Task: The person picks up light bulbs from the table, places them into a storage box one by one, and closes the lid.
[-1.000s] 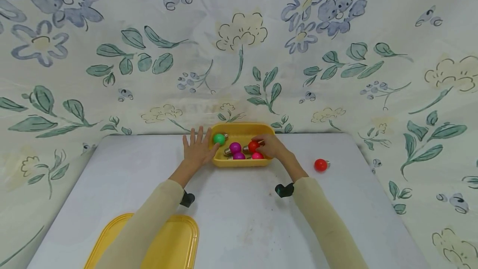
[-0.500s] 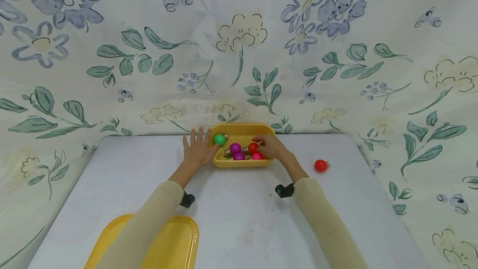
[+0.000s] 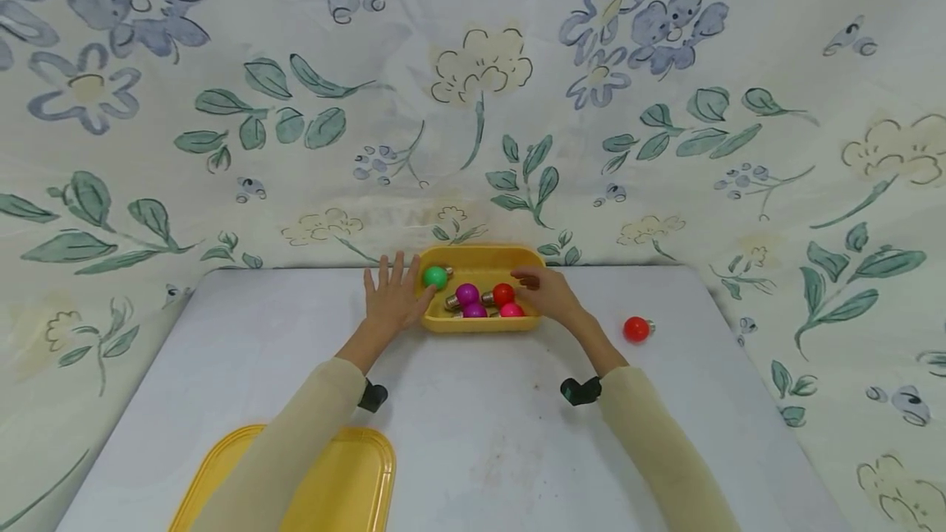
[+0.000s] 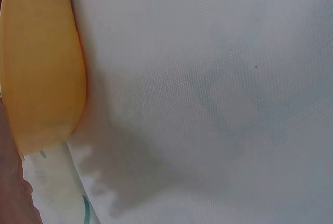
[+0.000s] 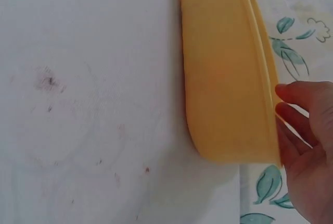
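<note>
A small yellow bin [image 3: 480, 325] stands at the back of the white table. Inside it lie a green light bulb [image 3: 435, 277], two purple bulbs [image 3: 467, 294], a red bulb [image 3: 503, 294] and a pink bulb [image 3: 512, 311]. My left hand [image 3: 392, 298] has its fingers spread, with the thumb at the bin's left rim. Over the right rim, my right hand [image 3: 550, 294] has loosely bent fingers just right of the red bulb. The right wrist view shows that hand [image 5: 312, 146] beside the bin wall [image 5: 229, 78], with nothing seen between thumb and fingers.
Another red bulb [image 3: 637, 329] lies on the table to the right of the bin. A flat yellow tray [image 3: 351, 474] sits at the front left, partly under my left sleeve [image 3: 296, 433]. Flower-printed cloth [image 3: 473, 146] hangs right behind the table.
My right hand has drawn slightly right, off the red bulb that its fingers were on, and that bulb stays in the bin. My left hand holds its place.
</note>
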Action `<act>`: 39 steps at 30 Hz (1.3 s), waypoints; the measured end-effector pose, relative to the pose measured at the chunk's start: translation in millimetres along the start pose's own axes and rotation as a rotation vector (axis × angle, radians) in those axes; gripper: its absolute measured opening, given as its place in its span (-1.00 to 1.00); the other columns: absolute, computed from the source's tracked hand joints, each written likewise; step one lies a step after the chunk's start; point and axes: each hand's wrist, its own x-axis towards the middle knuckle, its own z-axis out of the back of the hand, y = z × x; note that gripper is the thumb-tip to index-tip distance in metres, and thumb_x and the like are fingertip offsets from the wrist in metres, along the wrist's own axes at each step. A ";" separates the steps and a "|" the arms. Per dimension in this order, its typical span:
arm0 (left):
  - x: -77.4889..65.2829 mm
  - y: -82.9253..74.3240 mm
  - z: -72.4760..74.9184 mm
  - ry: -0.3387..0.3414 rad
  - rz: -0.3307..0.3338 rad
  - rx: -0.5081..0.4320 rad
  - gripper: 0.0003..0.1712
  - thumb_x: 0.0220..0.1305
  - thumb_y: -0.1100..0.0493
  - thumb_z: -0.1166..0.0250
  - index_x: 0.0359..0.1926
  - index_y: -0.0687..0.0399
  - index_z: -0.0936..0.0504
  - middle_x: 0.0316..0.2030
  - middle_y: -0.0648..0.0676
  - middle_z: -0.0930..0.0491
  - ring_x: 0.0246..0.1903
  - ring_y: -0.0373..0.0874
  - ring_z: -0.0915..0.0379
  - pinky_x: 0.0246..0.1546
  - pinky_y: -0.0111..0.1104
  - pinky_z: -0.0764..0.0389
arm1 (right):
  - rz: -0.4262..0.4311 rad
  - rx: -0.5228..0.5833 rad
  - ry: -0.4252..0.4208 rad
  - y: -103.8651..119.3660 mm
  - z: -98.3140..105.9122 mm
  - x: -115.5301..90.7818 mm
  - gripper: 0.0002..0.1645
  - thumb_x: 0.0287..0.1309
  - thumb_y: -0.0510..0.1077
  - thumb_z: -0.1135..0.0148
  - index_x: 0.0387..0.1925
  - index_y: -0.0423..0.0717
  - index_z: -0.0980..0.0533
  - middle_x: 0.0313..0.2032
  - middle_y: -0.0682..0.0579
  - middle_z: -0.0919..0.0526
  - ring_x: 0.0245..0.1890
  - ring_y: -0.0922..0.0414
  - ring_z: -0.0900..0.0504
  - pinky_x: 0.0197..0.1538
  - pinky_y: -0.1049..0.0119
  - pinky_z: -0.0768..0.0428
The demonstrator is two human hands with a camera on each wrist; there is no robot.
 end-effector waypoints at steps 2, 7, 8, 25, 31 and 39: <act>0.0 -1.1 0.5 -0.002 -0.002 0.000 -0.14 0.52 -0.27 0.19 0.59 0.14 0.10 0.55 0.32 0.26 0.50 0.33 0.48 0.38 0.25 0.40 | 0.005 0.027 -0.012 -3.2 4.5 -6.2 -0.57 0.33 -0.29 -0.25 0.20 -0.30 -0.53 0.12 -0.22 -0.61 0.13 -0.11 -0.59 0.18 0.12 -0.54; -0.2 -2.8 1.5 0.001 -0.004 0.001 -0.13 0.52 -0.27 0.19 0.58 0.15 0.10 0.55 0.32 0.26 0.50 0.33 0.48 0.38 0.25 0.39 | -0.028 0.079 -0.038 -8.6 19.0 -24.0 -0.57 0.35 -0.29 -0.23 0.21 -0.30 -0.50 0.14 -0.23 -0.60 0.12 -0.10 -0.59 0.14 0.14 -0.57; -0.3 -2.9 1.3 0.001 -0.002 0.003 -0.13 0.52 -0.27 0.19 0.59 0.15 0.10 0.55 0.32 0.26 0.50 0.32 0.48 0.38 0.25 0.38 | -0.029 0.088 -0.044 -10.1 22.4 -27.6 -0.57 0.35 -0.29 -0.23 0.21 -0.31 -0.50 0.14 -0.24 -0.60 0.12 -0.10 -0.59 0.14 0.13 -0.58; -0.1 -3.1 3.9 0.004 -0.003 -0.007 -0.12 0.51 -0.27 0.19 0.58 0.17 0.12 0.54 0.34 0.27 0.49 0.33 0.48 0.38 0.26 0.38 | -0.021 0.058 -0.191 -53.2 93.4 -98.6 -0.60 0.31 -0.33 -0.26 0.15 -0.40 -0.52 0.09 -0.34 -0.60 0.11 -0.22 -0.59 0.15 -0.01 -0.54; 0.2 -3.3 3.6 0.011 0.001 -0.008 -0.11 0.51 -0.28 0.20 0.59 0.16 0.14 0.54 0.33 0.28 0.50 0.32 0.49 0.38 0.25 0.39 | -0.071 0.022 -0.222 -81.1 110.5 -118.9 -0.61 0.37 -0.35 -0.15 0.18 -0.41 -0.48 0.13 -0.34 -0.57 0.18 -0.25 -0.51 0.20 -0.06 -0.46; -0.8 -3.4 2.4 0.011 0.001 -0.008 -0.11 0.51 -0.28 0.18 0.58 0.17 0.13 0.54 0.33 0.27 0.50 0.32 0.48 0.38 0.25 0.39 | -0.155 -0.014 -0.214 -108.9 118.9 -133.0 -0.59 0.35 -0.45 -0.04 0.20 -0.42 -0.46 0.19 -0.41 -0.49 0.24 -0.33 -0.42 0.23 -0.15 -0.41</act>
